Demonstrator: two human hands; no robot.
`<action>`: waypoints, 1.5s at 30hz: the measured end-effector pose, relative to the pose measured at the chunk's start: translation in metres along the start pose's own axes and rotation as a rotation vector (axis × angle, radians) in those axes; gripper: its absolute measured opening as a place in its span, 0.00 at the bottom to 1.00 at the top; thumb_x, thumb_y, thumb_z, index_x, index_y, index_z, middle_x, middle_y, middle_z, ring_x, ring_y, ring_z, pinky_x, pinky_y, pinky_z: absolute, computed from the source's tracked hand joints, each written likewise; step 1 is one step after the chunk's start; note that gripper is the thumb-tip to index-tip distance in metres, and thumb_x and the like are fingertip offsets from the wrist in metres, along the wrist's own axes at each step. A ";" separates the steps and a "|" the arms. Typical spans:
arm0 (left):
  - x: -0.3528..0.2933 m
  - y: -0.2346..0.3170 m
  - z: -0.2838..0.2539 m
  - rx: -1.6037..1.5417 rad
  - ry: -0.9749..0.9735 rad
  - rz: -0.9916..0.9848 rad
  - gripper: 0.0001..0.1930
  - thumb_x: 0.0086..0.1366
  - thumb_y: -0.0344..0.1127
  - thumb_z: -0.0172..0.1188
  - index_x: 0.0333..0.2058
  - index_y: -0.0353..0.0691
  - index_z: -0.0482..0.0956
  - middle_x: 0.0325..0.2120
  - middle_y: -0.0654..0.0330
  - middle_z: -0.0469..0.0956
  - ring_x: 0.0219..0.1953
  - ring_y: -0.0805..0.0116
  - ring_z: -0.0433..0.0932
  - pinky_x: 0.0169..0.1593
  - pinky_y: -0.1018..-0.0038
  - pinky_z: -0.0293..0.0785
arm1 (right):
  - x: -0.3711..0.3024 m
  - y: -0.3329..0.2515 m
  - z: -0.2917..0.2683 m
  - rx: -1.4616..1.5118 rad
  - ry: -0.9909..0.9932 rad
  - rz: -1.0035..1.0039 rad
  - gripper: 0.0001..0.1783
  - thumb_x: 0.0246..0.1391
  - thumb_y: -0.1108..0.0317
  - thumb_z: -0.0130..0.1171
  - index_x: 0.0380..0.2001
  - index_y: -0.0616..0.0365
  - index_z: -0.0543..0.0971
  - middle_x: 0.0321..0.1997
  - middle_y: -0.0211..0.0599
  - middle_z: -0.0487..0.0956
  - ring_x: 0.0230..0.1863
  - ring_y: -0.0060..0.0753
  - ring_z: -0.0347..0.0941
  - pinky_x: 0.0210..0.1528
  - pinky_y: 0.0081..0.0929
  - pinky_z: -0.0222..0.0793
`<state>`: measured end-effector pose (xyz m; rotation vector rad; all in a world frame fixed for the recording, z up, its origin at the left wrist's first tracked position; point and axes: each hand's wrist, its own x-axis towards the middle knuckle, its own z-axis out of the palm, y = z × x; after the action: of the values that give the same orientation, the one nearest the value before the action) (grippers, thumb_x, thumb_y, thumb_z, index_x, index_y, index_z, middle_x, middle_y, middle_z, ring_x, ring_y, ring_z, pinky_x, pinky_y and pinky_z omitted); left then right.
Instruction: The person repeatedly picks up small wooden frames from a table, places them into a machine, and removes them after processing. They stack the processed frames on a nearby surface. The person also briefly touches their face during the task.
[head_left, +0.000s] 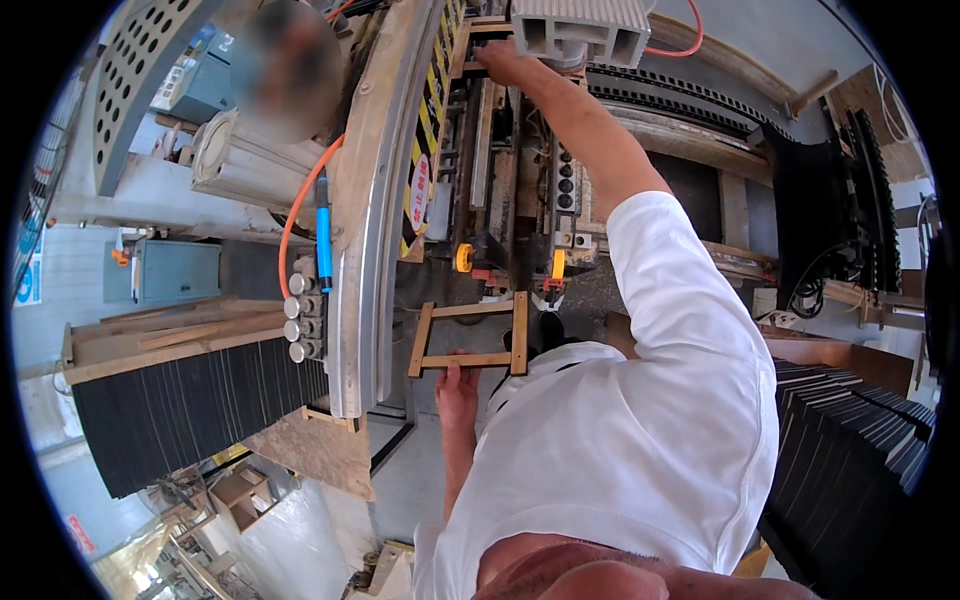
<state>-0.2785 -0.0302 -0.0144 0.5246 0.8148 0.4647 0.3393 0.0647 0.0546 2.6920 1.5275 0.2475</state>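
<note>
A small rectangular wooden frame (465, 361) with two long side pieces and two cross rails is held low in front of my body. The fingers and thumb of my left hand (457, 398) are closed on its near rail. My right arm stretches far forward over the machine. At its far end my right hand (500, 62) has its fingers bent on light wooden strips (461, 48) that look like another frame, beside the yellow-black striped guard (432, 120). Its fingertips are partly hidden.
Metal machine rails (515, 170) with yellow knobs (464, 258) run ahead of me. A long metal beam (360, 220) with an orange hose (297, 205) stands at left. Stacks of black panels (190, 410) flank me, more panels (840, 430) at right. A grey housing (585, 25) overhangs my right hand.
</note>
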 end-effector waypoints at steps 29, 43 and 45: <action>0.006 -0.013 -0.060 0.204 0.191 0.012 0.18 0.67 0.36 0.56 0.53 0.37 0.68 0.51 0.56 0.72 0.51 0.62 0.72 0.54 0.63 0.69 | -0.010 -0.031 -0.031 -0.212 0.046 0.138 0.17 0.53 0.65 0.57 0.48 0.45 0.80 0.50 0.31 0.79 0.56 0.43 0.72 0.55 0.64 0.56; 0.007 -0.053 -0.043 0.053 0.361 0.086 0.16 0.64 0.32 0.59 0.49 0.39 0.69 0.47 0.56 0.75 0.47 0.63 0.75 0.53 0.62 0.71 | -0.022 -0.025 -0.047 -0.070 -0.005 0.089 0.21 0.53 0.74 0.58 0.51 0.44 0.75 0.57 0.37 0.73 0.59 0.49 0.67 0.60 0.60 0.61; 0.009 -0.058 -0.046 0.037 0.363 0.126 0.15 0.64 0.31 0.58 0.49 0.39 0.70 0.46 0.57 0.76 0.46 0.63 0.76 0.52 0.62 0.72 | -0.017 -0.022 -0.044 -0.116 -0.004 0.094 0.21 0.54 0.73 0.58 0.52 0.43 0.75 0.57 0.37 0.73 0.59 0.51 0.67 0.63 0.62 0.55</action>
<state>-0.2982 -0.0579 -0.0809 0.5359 1.1434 0.6741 0.3051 0.0600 0.0935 2.6747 1.3426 0.3238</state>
